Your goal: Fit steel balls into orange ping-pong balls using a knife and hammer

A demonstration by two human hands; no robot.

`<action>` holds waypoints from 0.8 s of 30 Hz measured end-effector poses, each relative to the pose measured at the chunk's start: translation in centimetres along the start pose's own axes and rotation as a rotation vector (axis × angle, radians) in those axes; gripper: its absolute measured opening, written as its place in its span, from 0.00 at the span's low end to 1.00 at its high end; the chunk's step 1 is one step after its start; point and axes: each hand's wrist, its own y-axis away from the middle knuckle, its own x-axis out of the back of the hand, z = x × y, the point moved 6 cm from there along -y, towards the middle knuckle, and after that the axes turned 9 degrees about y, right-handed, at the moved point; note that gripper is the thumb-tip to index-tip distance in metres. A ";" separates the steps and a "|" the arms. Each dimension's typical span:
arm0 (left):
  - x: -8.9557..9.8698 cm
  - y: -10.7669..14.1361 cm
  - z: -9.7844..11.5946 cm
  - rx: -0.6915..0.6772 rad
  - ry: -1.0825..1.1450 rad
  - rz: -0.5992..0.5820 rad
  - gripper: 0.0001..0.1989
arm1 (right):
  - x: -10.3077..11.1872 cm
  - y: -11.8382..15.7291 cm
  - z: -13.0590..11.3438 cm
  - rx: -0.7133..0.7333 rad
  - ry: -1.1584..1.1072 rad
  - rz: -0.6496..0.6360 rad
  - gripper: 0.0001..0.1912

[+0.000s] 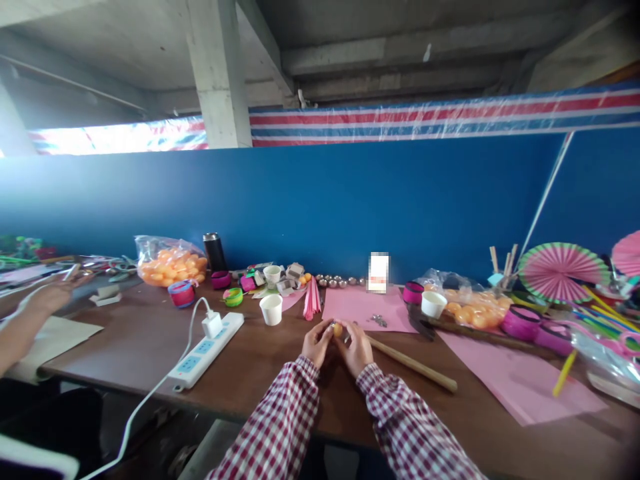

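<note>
Left hand (pixel 317 343) and right hand (pixel 357 349) at the counter (pixel 270 373), near its front edge: the fingers of both are drawn nearly closed, their tips pinching a small orange ball (pixel 338 329) between them. A wooden rod (pixel 413 363) extends obliquely from beside the right hand toward that edge. Nearer the back edge, a pink sheet (pixel 350 308) bears metal pieces (pixel 379 321) (too small to identify). A white power strip (pixel 225 331) lies left of the hands, reaching the front edge.
</note>
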 end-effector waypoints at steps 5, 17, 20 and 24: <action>0.3 -0.3 -0.2 -0.037 -0.058 0.006 0.18 | -0.2 0.0 0.1 -0.002 -0.014 -0.009 0.18; 0.0 0.0 -0.1 -0.008 -0.017 0.061 0.21 | -0.1 0.2 0.2 -0.021 -0.010 -0.002 0.15; 0.1 0.0 0.0 -0.039 -0.021 0.046 0.21 | -0.1 0.1 0.3 -0.031 0.006 -0.001 0.14; 0.2 -0.1 0.4 -0.106 -0.116 -0.001 0.18 | -0.3 0.1 0.2 -0.012 -0.013 -0.014 0.15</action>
